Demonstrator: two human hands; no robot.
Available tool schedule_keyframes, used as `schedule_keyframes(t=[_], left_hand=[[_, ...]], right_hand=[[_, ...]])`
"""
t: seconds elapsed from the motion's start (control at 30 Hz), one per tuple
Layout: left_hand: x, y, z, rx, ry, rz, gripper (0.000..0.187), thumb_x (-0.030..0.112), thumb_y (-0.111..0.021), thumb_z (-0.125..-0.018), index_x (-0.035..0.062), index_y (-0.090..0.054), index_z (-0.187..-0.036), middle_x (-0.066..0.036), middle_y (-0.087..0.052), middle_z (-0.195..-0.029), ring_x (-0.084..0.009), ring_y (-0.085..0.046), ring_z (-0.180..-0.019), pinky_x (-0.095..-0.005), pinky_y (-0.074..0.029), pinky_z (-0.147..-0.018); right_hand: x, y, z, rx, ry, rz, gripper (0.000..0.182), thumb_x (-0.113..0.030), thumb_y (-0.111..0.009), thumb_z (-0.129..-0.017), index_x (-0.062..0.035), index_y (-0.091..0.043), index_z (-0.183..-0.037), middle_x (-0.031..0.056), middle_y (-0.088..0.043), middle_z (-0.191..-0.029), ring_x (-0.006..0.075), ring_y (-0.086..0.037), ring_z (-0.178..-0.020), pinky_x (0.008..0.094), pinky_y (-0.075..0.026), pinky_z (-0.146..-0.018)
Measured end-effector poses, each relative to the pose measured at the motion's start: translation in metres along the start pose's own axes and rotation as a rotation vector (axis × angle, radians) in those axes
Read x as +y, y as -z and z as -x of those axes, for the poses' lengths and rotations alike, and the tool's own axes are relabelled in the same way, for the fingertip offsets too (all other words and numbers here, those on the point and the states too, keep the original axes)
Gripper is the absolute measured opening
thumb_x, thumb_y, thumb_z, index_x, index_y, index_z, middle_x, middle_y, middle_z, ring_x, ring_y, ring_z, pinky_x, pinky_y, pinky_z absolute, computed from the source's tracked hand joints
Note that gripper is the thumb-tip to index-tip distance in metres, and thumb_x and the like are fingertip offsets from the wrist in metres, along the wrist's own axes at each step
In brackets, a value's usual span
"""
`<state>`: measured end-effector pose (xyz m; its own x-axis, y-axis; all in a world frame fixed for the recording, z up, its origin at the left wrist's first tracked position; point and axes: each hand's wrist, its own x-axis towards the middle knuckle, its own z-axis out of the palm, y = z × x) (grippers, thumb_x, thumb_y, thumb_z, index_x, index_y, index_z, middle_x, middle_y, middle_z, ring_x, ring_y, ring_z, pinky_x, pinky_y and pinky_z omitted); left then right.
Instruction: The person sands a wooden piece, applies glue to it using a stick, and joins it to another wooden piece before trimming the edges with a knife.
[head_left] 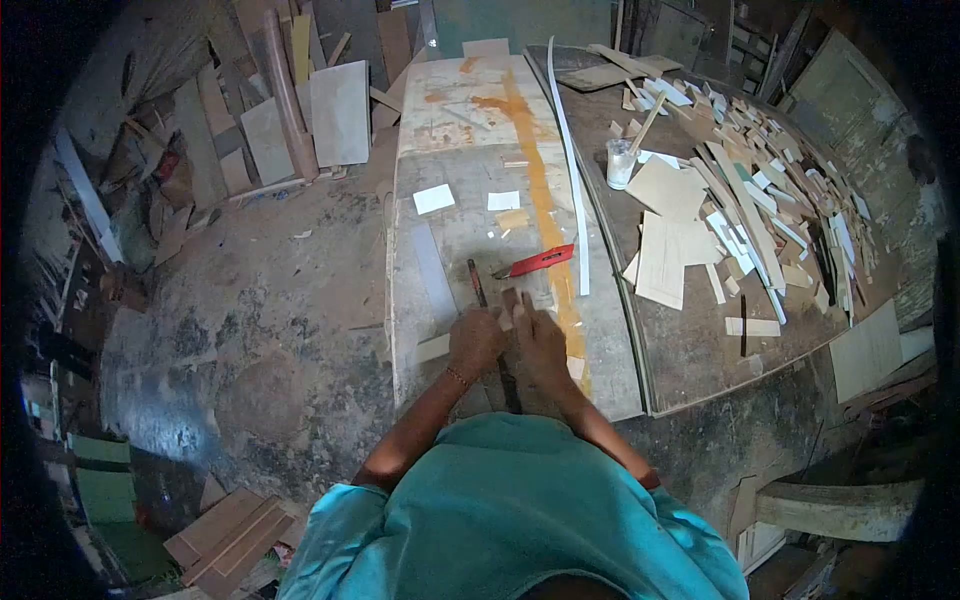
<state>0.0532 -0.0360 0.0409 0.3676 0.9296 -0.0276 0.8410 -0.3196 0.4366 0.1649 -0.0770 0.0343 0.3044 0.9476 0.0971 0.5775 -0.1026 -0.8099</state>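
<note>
My left hand is closed around a long, narrow dark tool, which shows beyond the knuckles and again below the wrist, near my shirt. Close beside it, my right hand grips a small brown wood piece with the thumb and fingers. A red utility knife lies just past my hands, its blade end towards the left. Under everything is a worn workbench. A pale strip lies left of the tool. Two white rectangles and a small tan piece are farther up.
A long white edging strip runs along the bench's right side. On the adjoining table are a cup with a stick in it and a heap of wood offcuts. Boards lean at the back left.
</note>
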Motion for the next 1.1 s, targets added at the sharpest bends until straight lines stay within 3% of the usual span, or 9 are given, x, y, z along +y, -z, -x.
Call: schedule_keyframes(t=[0.13,0.23,0.33,0.43,0.53,0.67,0.77,0.9,1.1], left_hand=[[-0.002,-0.015,0.008,0.156,-0.184,0.013,0.018,0.017,-0.052,-0.073,0.0058,-0.064,-0.082,-0.018,-0.060,-0.071,-0.0333,-0.059,-0.069,-0.0441,-0.048,-0.065],[0.002,0.010,0.005,0.065,-0.009,0.067,0.021,0.015,-0.053,-0.070,0.0050,-0.063,-0.085,-0.018,-0.060,-0.071,-0.0336,-0.059,-0.069,-0.0444,-0.048,-0.065],[-0.015,-0.007,-0.001,0.050,-0.095,-0.001,0.020,0.016,-0.053,-0.073,0.0030,-0.063,-0.085,-0.019,-0.059,-0.070,-0.0332,-0.060,-0.069,-0.0439,-0.048,-0.063],[-0.009,-0.024,0.007,0.134,-0.207,-0.018,0.021,0.019,-0.055,-0.074,0.0003,-0.063,-0.078,-0.020,-0.059,-0.068,-0.0339,-0.059,-0.067,-0.0433,-0.048,-0.060],[-0.010,-0.014,0.000,-0.034,0.014,0.003,0.020,0.018,-0.055,-0.074,-0.0004,-0.063,-0.073,-0.020,-0.059,-0.068,-0.0343,-0.060,-0.067,-0.0430,-0.048,-0.060],[-0.006,-0.004,0.001,0.075,0.021,-0.022,0.022,0.020,-0.054,-0.075,-0.0005,-0.062,-0.071,-0.020,-0.060,-0.069,-0.0344,-0.060,-0.068,-0.0432,-0.048,-0.063],[-0.005,-0.016,0.010,0.016,-0.095,-0.064,0.022,0.020,-0.054,-0.074,0.0004,-0.062,-0.071,-0.020,-0.060,-0.068,-0.0347,-0.060,-0.067,-0.0432,-0.048,-0.064],[0.001,0.006,0.004,0.098,-0.065,-0.028,0.017,0.017,-0.057,-0.070,0.0018,-0.062,-0.071,-0.020,-0.060,-0.071,-0.0346,-0.060,-0.067,-0.0428,-0.048,-0.064],[-0.005,-0.014,0.006,0.003,-0.077,-0.068,0.016,0.016,-0.055,-0.072,0.0031,-0.063,-0.075,-0.020,-0.061,-0.075,-0.0339,-0.060,-0.069,-0.0431,-0.048,-0.064]], right_hand=[[-0.005,0.015,-0.014,-0.127,-0.067,-0.009,0.050,-0.040,-0.034,-0.090,-0.0008,-0.046,-0.117,0.0235,-0.055,-0.090,0.0406,-0.054,-0.083,0.0456,-0.042,-0.072],[-0.023,0.012,0.015,-0.055,0.098,0.121,0.049,-0.040,-0.031,-0.090,0.0000,-0.047,-0.115,0.0236,-0.055,-0.090,0.0407,-0.054,-0.082,0.0460,-0.041,-0.071],[-0.011,0.003,0.011,-0.003,0.120,0.159,0.051,-0.040,-0.030,-0.090,0.0003,-0.047,-0.115,0.0240,-0.055,-0.088,0.0406,-0.054,-0.081,0.0464,-0.041,-0.071],[-0.005,0.016,-0.017,-0.203,-0.076,0.042,0.051,-0.041,-0.029,-0.090,-0.0008,-0.046,-0.118,0.0221,-0.055,-0.093,0.0402,-0.054,-0.082,0.0487,-0.041,-0.070],[-0.015,0.008,0.006,-0.094,0.029,0.136,0.050,-0.040,-0.029,-0.090,-0.0001,-0.048,-0.115,0.0227,-0.056,-0.088,0.0400,-0.054,-0.081,0.0481,-0.041,-0.070],[-0.021,0.008,0.013,-0.006,0.085,0.145,0.051,-0.041,-0.029,-0.090,-0.0001,-0.050,-0.112,0.0232,-0.056,-0.084,0.0398,-0.054,-0.080,0.0469,-0.041,-0.070],[-0.010,0.020,-0.021,-0.254,-0.185,0.048,0.048,-0.038,-0.032,-0.090,-0.0011,-0.050,-0.113,0.0210,-0.056,-0.089,0.0388,-0.055,-0.081,0.0480,-0.041,-0.068],[-0.003,0.001,0.009,0.006,0.164,0.084,0.044,-0.035,-0.036,-0.090,-0.0022,-0.049,-0.115,0.0199,-0.055,-0.090,0.0380,-0.055,-0.080,0.0491,-0.042,-0.066],[-0.006,0.014,-0.012,-0.139,-0.113,0.067,0.048,-0.040,-0.035,-0.090,-0.0011,-0.051,-0.114,0.0239,-0.054,-0.085,0.0377,-0.055,-0.084,0.0434,-0.042,-0.070]])
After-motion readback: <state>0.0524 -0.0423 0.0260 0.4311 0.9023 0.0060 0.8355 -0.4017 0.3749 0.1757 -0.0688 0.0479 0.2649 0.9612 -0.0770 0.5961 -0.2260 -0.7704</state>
